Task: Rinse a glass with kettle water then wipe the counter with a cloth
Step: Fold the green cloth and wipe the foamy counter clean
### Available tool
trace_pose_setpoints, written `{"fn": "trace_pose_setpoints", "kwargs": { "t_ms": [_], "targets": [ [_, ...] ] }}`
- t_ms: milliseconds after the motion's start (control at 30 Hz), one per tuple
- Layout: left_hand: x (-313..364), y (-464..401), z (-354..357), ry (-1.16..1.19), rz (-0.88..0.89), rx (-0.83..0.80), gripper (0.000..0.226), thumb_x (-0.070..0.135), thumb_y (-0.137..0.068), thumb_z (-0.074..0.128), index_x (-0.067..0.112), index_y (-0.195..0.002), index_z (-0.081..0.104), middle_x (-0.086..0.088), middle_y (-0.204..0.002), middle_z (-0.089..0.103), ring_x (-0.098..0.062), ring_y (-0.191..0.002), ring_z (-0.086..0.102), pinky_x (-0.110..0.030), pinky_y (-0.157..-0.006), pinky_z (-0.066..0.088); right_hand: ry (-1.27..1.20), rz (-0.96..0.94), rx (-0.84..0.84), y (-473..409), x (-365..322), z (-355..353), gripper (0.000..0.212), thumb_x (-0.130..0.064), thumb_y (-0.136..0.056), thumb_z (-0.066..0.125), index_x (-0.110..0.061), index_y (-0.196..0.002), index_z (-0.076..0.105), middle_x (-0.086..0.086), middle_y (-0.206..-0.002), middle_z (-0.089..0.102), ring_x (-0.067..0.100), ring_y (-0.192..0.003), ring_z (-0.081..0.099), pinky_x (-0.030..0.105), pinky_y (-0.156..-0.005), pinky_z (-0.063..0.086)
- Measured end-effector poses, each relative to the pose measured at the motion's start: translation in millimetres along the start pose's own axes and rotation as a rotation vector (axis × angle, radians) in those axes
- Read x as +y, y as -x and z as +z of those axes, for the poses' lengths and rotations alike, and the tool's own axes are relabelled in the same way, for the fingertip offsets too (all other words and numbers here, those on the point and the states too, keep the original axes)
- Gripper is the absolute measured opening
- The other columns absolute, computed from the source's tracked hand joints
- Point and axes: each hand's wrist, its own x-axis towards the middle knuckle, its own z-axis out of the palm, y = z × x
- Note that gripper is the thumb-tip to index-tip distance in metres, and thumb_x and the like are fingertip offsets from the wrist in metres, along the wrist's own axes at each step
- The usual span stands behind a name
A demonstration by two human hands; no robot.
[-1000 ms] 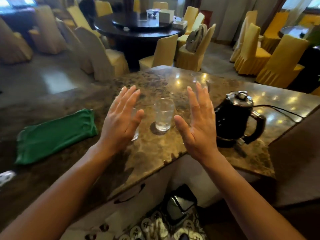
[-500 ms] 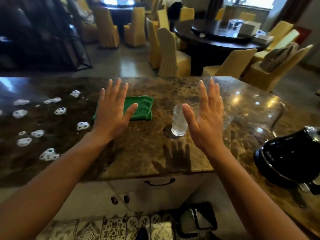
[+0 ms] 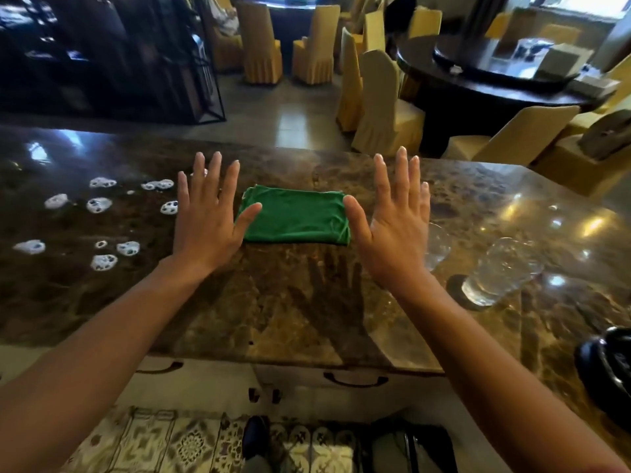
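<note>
The brown marble counter (image 3: 273, 302) holds a folded green cloth (image 3: 296, 215) mid-counter, white foam patches (image 3: 99, 204) left, two glasses (image 3: 495, 273) and a black kettle (image 3: 607, 367) right.

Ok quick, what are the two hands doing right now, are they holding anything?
Left hand: open, fingers spread, holding nothing.
Right hand: open, fingers spread, holding nothing.

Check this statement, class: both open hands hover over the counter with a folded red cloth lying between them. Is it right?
Not quite. The head view shows the cloth is green, not red. The rest holds: the left hand and right hand are open above the counter, cloth between them.
</note>
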Motion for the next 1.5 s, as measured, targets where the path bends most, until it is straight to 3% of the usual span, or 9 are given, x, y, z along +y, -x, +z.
{"fn": "trace_pose_setpoints", "kwargs": {
  "t_ms": [267,467,633,800,967,1100,1267,1400,1500],
  "targets": [
    [-55.8,-65.9,35.9,0.093,0.091,-0.045,0.079,0.065,-0.104,0.022,0.012,-0.162,0.021,-0.018,-0.17,0.012,-0.036,-0.159,0.0,-0.063,-0.124,0.007,0.142,0.107,0.068,-49.4,-26.9,55.6,0.082,-0.069,-0.104,0.027,-0.019,-0.167,0.02,0.011,-0.177,0.003,0.03,-0.163,-0.004,0.056,-0.129,0.002],
    [-78.3,-104.2,75.1,0.118,0.158,-0.105,0.079,0.066,-0.103,0.019,0.013,-0.162,0.021,-0.019,-0.17,0.013,-0.038,-0.158,0.003,-0.063,-0.124,0.008,0.166,0.201,-0.006,-66.9,-33.0,106.4,0.083,-0.07,-0.103,0.029,-0.019,-0.168,0.016,0.01,-0.177,0.0,0.03,-0.163,-0.007,0.057,-0.129,0.0],
    [-78.6,-121.2,114.2,0.144,0.066,-0.33,0.09,0.076,-0.095,0.007,0.018,-0.164,0.009,-0.015,-0.172,0.003,-0.035,-0.159,-0.004,-0.061,-0.125,0.006,0.19,0.299,-0.167,-74.1,-15.5,147.9,0.083,-0.071,-0.103,0.027,-0.021,-0.168,0.012,0.008,-0.177,-0.003,0.029,-0.163,-0.01,0.058,-0.129,0.0],
    [-68.5,-126.9,126.9,0.189,-0.032,-0.55,0.09,0.08,-0.093,0.019,0.03,-0.163,-0.009,-0.006,-0.173,-0.005,-0.033,-0.159,0.004,-0.056,-0.125,0.016,0.185,0.419,-0.327,-79.6,5.0,165.9,0.08,-0.07,-0.103,0.028,-0.025,-0.168,0.012,0.011,-0.177,-0.003,0.033,-0.162,-0.008,0.06,-0.128,0.003],
    [-57.3,-123.0,128.8,0.158,-0.047,-0.59,0.09,0.079,-0.094,0.029,0.032,-0.163,-0.005,-0.01,-0.17,0.019,-0.035,-0.149,0.033,-0.053,-0.113,0.037,0.193,0.507,-0.462,-83.9,16.6,182.8,0.08,-0.071,-0.102,0.026,-0.029,-0.168,0.01,0.015,-0.176,0.004,0.036,-0.162,-0.001,0.06,-0.128,0.007],
    [-56.2,-115.4,137.5,0.178,-0.058,-0.59,0.082,0.072,-0.095,0.045,0.04,-0.162,0.009,-0.005,-0.141,0.057,-0.032,-0.13,0.049,-0.048,-0.093,0.05,0.183,0.525,-0.521,-84.7,17.1,198.3,0.077,-0.067,-0.102,0.033,-0.025,-0.166,0.023,0.016,-0.174,0.016,0.038,-0.16,0.012,0.057,-0.126,0.016],
    [-48.0,-115.1,140.9,0.237,-0.161,-0.602,0.083,0.068,-0.09,0.06,0.038,-0.159,0.027,-0.008,-0.138,0.052,-0.03,-0.123,0.053,-0.041,-0.082,0.051,0.257,0.485,-0.503,-81.6,12.0,203.4,0.073,-0.057,-0.097,0.052,-0.021,-0.159,0.04,0.015,-0.162,0.04,0.038,-0.143,0.039,0.052,-0.114,0.033],
    [-35.3,-113.5,140.2,0.273,-0.157,-0.614,0.082,0.064,-0.089,0.065,0.04,-0.159,0.029,-0.008,-0.135,0.049,-0.03,-0.113,0.062,-0.036,-0.073,0.05,0.144,0.554,-0.5,-89.2,14.4,201.6,0.073,-0.049,-0.091,0.065,-0.02,-0.155,0.045,0.014,-0.152,0.048,0.037,-0.135,0.045,0.05,-0.107,0.044],
    [-30.2,-113.4,140.0,0.289,-0.166,-0.666,0.085,0.06,-0.089,0.068,0.039,-0.16,0.026,-0.009,-0.139,0.05,-0.032,-0.117,0.062,-0.039,-0.08,0.051,0.036,0.606,-0.491,-91.0,17.7,198.8,0.076,-0.044,-0.089,0.072,-0.023,-0.156,0.042,0.014,-0.147,0.048,0.036,-0.131,0.051,0.046,-0.102,0.048]
  ]
}}
